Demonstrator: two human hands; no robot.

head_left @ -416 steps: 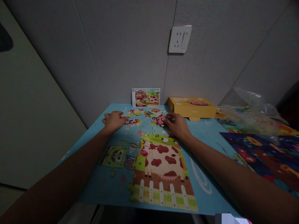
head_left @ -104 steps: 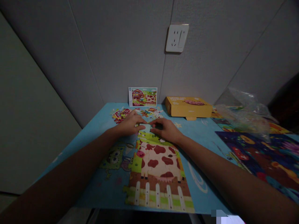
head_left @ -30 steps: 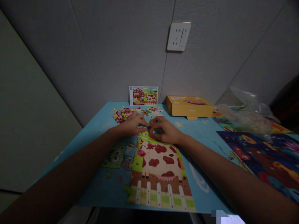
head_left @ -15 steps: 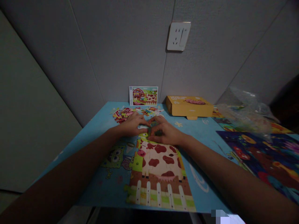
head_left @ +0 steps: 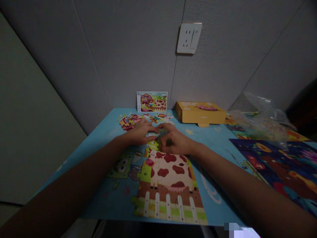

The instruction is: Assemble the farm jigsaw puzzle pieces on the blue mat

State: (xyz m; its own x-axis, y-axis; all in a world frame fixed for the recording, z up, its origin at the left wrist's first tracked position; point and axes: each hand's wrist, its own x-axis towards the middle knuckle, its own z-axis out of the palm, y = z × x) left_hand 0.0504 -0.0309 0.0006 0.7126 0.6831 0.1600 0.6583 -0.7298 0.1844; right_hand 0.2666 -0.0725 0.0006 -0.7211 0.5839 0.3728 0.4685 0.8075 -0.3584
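Note:
A partly joined jigsaw puzzle point(head_left: 168, 175) lies on the table, with a brown-spotted cow above a white fence. At its far edge my left hand point(head_left: 140, 133) has thumb and index finger around a pale puzzle piece point(head_left: 151, 135). Facing it from the right, my right hand point(head_left: 177, 140) has bent fingers on a greenish puzzle piece point(head_left: 162, 132), partly hidden by the fingers. Both hands nearly meet at the fingertips. Beyond them lies a pile of loose puzzle pieces point(head_left: 130, 121), partly behind my left hand.
A farm picture card point(head_left: 152, 101) leans against the wall. Right of it sits a yellow box point(head_left: 203, 114) with its flap out. Clear plastic bags point(head_left: 262, 119) and a dark blue picture sheet point(head_left: 279, 168) lie at the right. The blue table point(head_left: 96, 195) has printed cartoon figures.
My right thumb and fingers have shifted slightly to the right, exposing more of the puzzle's green upper edge. My left hand stays nearly still.

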